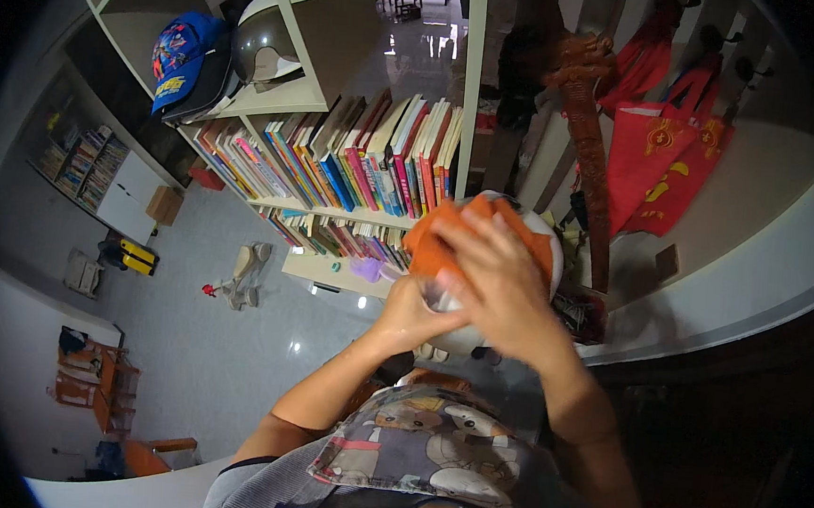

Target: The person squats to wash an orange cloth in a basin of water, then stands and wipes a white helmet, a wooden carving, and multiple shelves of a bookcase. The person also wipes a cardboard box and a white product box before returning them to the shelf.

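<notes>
An orange cloth [423, 244] lies bunched over a white rounded object [558, 254], which looks like a helmet but is largely hidden by the cloth and hands. My left hand [409, 318] grips the object's near left side, thumb stretched towards my other hand. Spread across the cloth, my right hand [507, 289] presses it against the object, its fingers blurred. Both hands are held in front of the bookshelf, above the patterned apron [436, 440] that I wear.
A bookshelf [472, 81] with rows of books [385, 160] stands ahead. It also holds a blue cap [184, 54] and a visored helmet [269, 43]. Red bags [651, 158] hang at right beside a carved wooden post [588, 146]. A wheeled beige item [244, 271] stands on the floor.
</notes>
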`<state>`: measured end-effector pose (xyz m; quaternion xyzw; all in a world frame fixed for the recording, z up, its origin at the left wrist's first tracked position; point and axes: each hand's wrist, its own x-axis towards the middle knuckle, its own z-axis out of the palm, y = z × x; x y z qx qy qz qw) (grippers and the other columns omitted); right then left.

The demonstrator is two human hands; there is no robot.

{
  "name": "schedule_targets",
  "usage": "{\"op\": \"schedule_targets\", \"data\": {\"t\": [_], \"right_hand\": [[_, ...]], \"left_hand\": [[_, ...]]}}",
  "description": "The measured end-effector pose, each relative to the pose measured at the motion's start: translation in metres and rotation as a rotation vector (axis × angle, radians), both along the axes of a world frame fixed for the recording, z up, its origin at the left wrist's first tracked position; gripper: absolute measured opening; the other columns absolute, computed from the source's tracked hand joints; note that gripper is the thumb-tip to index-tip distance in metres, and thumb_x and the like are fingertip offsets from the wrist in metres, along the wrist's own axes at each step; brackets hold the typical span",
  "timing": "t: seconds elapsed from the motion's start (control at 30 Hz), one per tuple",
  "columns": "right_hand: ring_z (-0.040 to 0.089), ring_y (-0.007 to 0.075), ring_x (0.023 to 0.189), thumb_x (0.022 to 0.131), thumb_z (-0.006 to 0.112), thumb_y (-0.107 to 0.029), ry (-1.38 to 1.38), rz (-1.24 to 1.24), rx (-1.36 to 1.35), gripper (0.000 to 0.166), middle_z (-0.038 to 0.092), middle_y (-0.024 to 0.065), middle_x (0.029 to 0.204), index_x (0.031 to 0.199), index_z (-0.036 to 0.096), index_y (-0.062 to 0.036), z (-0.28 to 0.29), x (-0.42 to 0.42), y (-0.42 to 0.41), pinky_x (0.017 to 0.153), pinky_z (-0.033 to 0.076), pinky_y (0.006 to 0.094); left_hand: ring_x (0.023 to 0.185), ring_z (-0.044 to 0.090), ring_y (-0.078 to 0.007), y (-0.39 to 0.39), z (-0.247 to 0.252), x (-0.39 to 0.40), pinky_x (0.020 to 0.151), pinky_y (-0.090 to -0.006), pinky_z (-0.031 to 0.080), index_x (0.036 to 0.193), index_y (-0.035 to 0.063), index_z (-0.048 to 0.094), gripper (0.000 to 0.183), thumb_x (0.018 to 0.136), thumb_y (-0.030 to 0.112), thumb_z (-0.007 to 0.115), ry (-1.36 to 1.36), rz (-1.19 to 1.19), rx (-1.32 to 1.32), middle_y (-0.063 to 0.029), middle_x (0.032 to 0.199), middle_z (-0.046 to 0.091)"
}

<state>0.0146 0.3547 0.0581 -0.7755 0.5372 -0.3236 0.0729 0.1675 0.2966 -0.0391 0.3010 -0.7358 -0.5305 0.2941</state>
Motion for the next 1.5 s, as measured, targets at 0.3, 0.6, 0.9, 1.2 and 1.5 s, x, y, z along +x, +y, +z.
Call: {"op": "schedule_targets", "data": {"t": [0.3,0.6,0.9,1.2,1.5], "right_hand": [[0.04,0.0359,0.126,0.09,0.048,-0.036,-0.04,-0.16,-0.181,0.042,0.053,0.0124,0.128,0.11,0.062,-0.0007,-0.019,-0.002,0.025,0.107,0.023,0.0514],[0.044,0.0227,0.124,0.083,0.058,-0.021,0.454,-0.012,-0.396,0.029,0.056,-0.0071,0.126,0.111,0.066,-0.0226,-0.102,-0.034,0.087,0.105,0.034,0.0399],[0.049,0.0077,0.078,0.099,0.044,-0.024,-1.18,-0.73,-0.047,0.026,0.055,-0.001,0.086,0.097,0.056,-0.0006,-0.185,-0.076,0.13,0.071,0.043,0.0248],[0.052,0.0129,0.083,0.098,0.044,-0.028,-1.343,-0.818,-0.057,0.028,0.056,0.0023,0.087,0.101,0.055,-0.0027,-0.214,-0.093,0.149,0.076,0.044,0.0272],[0.055,0.0164,0.086,0.098,0.042,-0.03,-1.358,-0.89,-0.089,0.031,0.059,0.0051,0.09,0.105,0.055,-0.0026,-0.219,-0.1,0.171,0.079,0.045,0.0292]], "left_hand": [[0.122,0.045,-0.0226,0.013,-0.005,-0.017,0.101,-0.0363,0.036,0.141,0.0069,0.031,0.062,0.093,0.047,0.035,0.475,-0.145,0.765,-0.009,0.14,0.04],[0.118,0.049,-0.0298,0.002,0.026,-0.022,0.099,-0.0455,0.04,0.132,0.0058,0.039,0.062,0.089,0.049,0.05,0.78,0.028,1.01,-0.0145,0.128,0.049],[0.123,0.044,-0.0273,0.006,0.044,-0.022,0.098,-0.042,0.041,0.135,0.0059,0.038,0.063,0.089,0.047,0.053,0.784,-0.142,0.936,-0.0117,0.135,0.045],[0.12,0.047,-0.027,0.036,0.236,-0.07,0.1,-0.0428,0.044,0.13,0.0043,0.041,0.067,0.086,0.054,0.053,0.813,-0.689,0.432,-0.016,0.129,0.047],[0.122,0.041,-0.0277,-0.005,0.432,-0.211,0.1,-0.0413,0.042,0.127,0.0085,0.033,0.053,0.091,0.041,0.054,1.22,-1.305,0.294,-0.01,0.13,0.036]]}}
